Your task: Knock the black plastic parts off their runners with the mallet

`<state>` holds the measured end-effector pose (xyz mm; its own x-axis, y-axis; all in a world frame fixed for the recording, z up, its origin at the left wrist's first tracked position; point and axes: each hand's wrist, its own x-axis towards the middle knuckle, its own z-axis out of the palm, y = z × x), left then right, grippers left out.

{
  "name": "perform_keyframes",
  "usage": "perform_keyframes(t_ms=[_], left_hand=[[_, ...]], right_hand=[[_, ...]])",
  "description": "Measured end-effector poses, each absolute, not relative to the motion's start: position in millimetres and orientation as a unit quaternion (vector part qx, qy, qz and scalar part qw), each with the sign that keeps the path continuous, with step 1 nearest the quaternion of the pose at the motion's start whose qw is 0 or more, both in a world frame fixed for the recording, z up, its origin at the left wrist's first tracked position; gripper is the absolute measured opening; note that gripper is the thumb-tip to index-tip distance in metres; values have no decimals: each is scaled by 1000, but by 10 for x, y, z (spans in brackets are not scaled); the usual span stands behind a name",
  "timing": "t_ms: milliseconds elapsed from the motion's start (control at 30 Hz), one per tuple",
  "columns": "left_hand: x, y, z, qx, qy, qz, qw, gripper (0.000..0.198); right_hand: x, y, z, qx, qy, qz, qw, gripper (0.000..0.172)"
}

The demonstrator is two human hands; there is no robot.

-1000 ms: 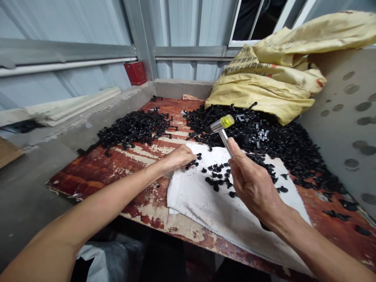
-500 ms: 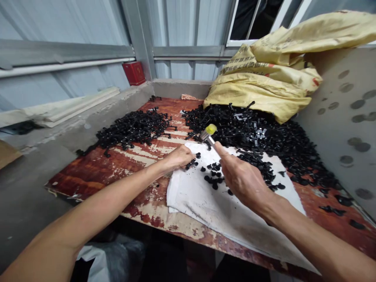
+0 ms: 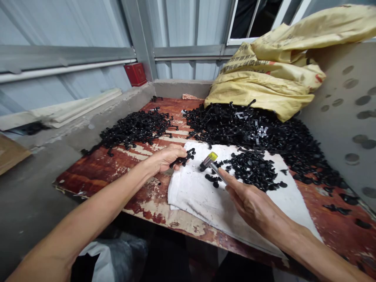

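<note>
My left hand point(image 3: 170, 157) is closed around several small black parts point(image 3: 188, 156) with round ends, which stick out past the fingers over the left edge of a white cloth point(image 3: 190, 196). In my right hand point(image 3: 249, 197) is a small mallet point(image 3: 216, 167) with a metal shaft, a yellow face on top and a dark face pointing down at the cloth. Its head hovers close to a few black pieces. Beside it on the cloth lies a pile of black round-headed pieces point(image 3: 254, 168), just beyond my right hand.
On the worn red board point(image 3: 141, 168), a heap of black parts point(image 3: 138, 127) lies left. A larger heap point(image 3: 217, 121) spills from a yellow woven sack point(image 3: 255, 88). A spotted pale panel point(image 3: 340, 113) stands right, and a red box point(image 3: 135, 74) sits in the back corner.
My left hand has shifted left and turned, showing more of the black parts it holds. My right hand and the mallet have come lower and nearer, uncovering the pile on the cloth.
</note>
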<state>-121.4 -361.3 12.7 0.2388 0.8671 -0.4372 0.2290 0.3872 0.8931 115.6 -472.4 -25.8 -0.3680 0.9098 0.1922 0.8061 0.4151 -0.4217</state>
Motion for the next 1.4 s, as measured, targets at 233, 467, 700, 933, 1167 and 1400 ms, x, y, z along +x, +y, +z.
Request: perform_keyframes(t_ms=[233, 467, 700, 933, 1167, 1400], left_hand=[[-1153, -3713, 68, 477, 558, 258, 628, 18], [-994, -3777, 38, 489, 578, 247, 605, 17], [-963, -3820, 19, 481, 587, 246, 603, 20], [-953, -3830, 21, 491, 591, 234, 596, 22], [-934, -3842, 46, 489, 594, 236, 593, 24], [-940, -3822, 16, 496, 592, 232, 591, 23]], right_hand=[[1036, -4918, -278, -586, -667, 339, 313, 59], [1094, -4957, -330, -593, -582, 407, 380, 68], [1113, -4950, -351, -600, -565, 403, 397, 66], [1096, -4969, -312, -606, -576, 393, 384, 61], [1097, -4963, -303, -606, -583, 380, 386, 58], [1101, -4971, -293, -603, -585, 383, 384, 58]])
